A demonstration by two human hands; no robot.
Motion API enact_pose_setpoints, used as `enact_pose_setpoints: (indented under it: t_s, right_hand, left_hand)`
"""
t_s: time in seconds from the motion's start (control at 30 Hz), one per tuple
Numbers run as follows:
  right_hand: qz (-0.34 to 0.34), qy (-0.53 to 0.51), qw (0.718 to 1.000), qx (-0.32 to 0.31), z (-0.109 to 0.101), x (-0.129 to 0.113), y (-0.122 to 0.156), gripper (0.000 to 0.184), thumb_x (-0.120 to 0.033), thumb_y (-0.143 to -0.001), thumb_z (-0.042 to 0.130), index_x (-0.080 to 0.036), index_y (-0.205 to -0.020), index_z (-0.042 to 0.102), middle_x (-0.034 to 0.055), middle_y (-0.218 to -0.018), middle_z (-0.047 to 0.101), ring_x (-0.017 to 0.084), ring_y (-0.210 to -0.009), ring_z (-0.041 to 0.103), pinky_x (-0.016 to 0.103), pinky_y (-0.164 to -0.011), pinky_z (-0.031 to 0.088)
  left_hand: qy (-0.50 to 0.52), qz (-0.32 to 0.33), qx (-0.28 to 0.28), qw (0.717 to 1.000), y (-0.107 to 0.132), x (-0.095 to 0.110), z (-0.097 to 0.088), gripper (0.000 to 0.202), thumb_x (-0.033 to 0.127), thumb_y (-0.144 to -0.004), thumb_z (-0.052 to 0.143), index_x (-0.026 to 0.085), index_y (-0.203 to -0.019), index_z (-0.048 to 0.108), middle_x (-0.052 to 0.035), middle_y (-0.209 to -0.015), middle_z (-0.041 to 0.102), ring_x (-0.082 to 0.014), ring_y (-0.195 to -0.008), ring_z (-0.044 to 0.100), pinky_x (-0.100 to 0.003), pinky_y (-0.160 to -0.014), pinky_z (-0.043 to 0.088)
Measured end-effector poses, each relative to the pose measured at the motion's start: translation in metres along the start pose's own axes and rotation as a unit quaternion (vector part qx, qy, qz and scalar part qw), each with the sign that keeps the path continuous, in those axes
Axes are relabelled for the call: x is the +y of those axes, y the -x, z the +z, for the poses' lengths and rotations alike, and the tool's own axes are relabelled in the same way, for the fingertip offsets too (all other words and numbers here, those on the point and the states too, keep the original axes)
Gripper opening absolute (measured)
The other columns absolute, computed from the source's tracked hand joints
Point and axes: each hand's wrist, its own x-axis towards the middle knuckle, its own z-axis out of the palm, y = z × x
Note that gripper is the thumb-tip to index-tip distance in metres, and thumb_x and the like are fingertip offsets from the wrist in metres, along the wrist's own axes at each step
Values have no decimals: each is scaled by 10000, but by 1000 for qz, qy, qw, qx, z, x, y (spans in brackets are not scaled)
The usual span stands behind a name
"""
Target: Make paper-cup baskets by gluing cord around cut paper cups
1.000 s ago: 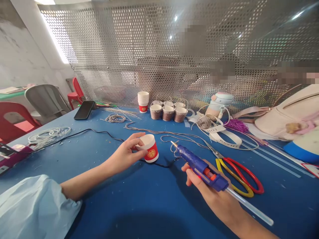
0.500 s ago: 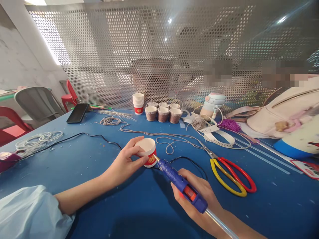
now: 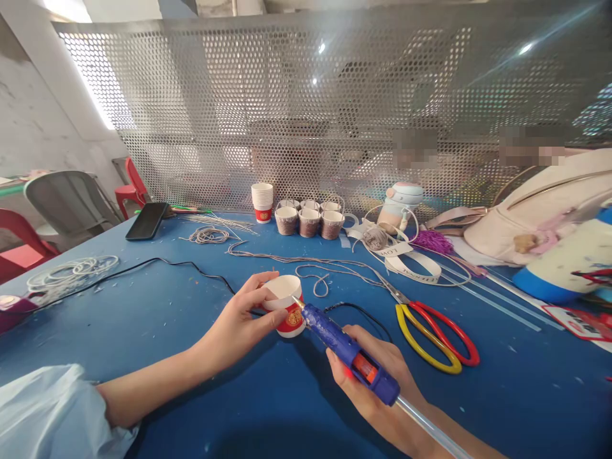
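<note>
My left hand (image 3: 253, 306) grips a small red and white paper cup (image 3: 292, 324) by its left side, thumb outside and fingers around the far side. The cup is tilted slightly, its white inside showing. In my right hand (image 3: 377, 363) is a blue hot glue gun (image 3: 335, 335), with a clear glue stick (image 3: 428, 427) coming out of its back end. The metal nozzle points up and left at the cup's wall near the rim; whether it touches I cannot tell. A grey cord (image 3: 315, 260) lies on the table beyond the cup.
Scissors (image 3: 437, 338) with yellow and red handles lie to the right. Behind stand a stack of paper cups (image 3: 262, 203) and several cord-wrapped little baskets (image 3: 309, 223). A phone (image 3: 147, 221), a black cable (image 3: 176, 261), ribbon (image 3: 421, 271), a bottle (image 3: 399, 207) and a bag (image 3: 516, 217) surround the work area.
The cup has tipped and shifted slightly down and right in view, and the nozzle now sits nearer its rim. The whole view has shifted a little. Both hands keep their hold.
</note>
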Motion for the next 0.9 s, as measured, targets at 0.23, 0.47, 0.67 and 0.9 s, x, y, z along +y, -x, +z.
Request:
enact_pose_setpoints:
  t_s: [0.23,0.47,0.67,0.9]
  right_hand:
    - [-15,34,999,13,2,1,0,104,-201,-866,498,-246,-774,479,-56,-596,577,115,-505,570,226,-556,470]
    - [-37,51,997,33,6,4,4,91,-198,-860,495,-246,-783,484,-57,-601,579,120,-514,576,234,-555,465]
    - [-16,33,999,6,2,4,2,120,-191,-874,499,-249,-777,457,-47,-615,569,121,-532,573,233,-575,474]
    - [-26,34,999,2,0,2,2,84,-205,-864,490,-248,-792,481,-43,-612,601,126,-513,574,243,-559,465]
  left_hand:
    - [-17,12,-2,1000,1,0,0,178,333,-834,621,202,-732,684,-86,-1315,551,-265,-1270,497,-341,-929,515]
    - [-16,13,-8,1000,2,1,0,166,314,-838,614,201,-743,688,-84,-1309,553,-256,-1283,489,-319,-946,506]
    - [-22,8,-1,1000,2,1,0,185,327,-830,621,190,-718,678,-81,-1328,540,-250,-1184,560,-331,-927,513]
    - [-28,18,1,999,2,1,1,178,325,-831,619,207,-714,682,-78,-1315,557,-271,-1258,509,-349,-933,512]
